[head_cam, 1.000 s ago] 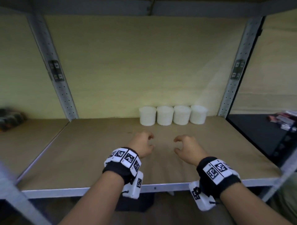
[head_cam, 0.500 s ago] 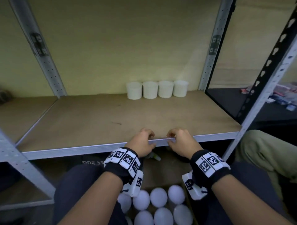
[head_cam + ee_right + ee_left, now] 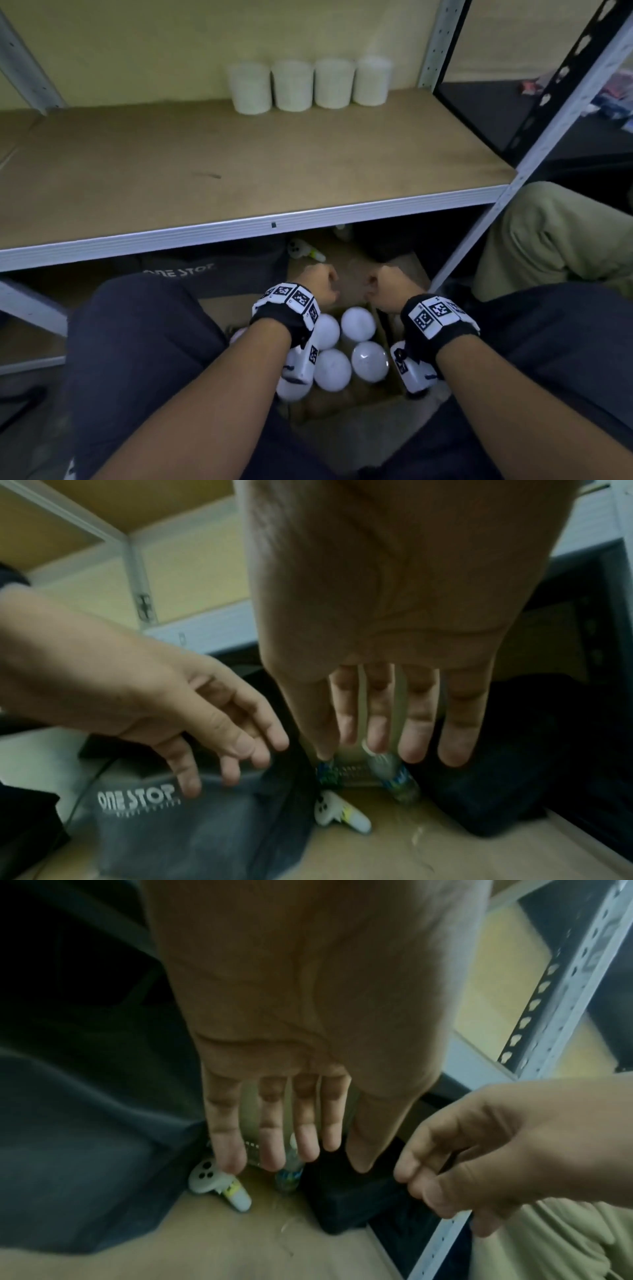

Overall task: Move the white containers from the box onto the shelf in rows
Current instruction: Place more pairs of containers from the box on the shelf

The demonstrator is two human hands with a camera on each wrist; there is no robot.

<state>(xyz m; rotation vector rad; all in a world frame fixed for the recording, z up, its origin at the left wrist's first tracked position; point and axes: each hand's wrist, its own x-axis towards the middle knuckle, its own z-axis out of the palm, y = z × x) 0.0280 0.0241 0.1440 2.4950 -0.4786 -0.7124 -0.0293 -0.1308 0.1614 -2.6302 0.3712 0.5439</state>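
Observation:
Several white containers (image 3: 293,89) stand in a row at the back of the wooden shelf (image 3: 239,171), right of centre. Below the shelf, a cardboard box (image 3: 342,401) between my knees holds several more white containers (image 3: 358,323), seen from above by their round lids. My left hand (image 3: 320,282) and right hand (image 3: 383,284) hover side by side above the box's far end, both empty. In the wrist views the left hand's fingers (image 3: 270,1139) and the right hand's fingers (image 3: 416,731) hang straight and relaxed, touching nothing.
A white game controller (image 3: 303,250) and plastic bottles (image 3: 394,775) lie on the lower board beyond the box. A dark bag marked ONE STOP (image 3: 191,270) sits to the left. A metal upright (image 3: 534,150) rises at right, beside another person's knee (image 3: 548,240).
Both hands drew back from the shelf, passed its front edge and came down over the box. My view tilted down, bringing the box and its containers into sight.

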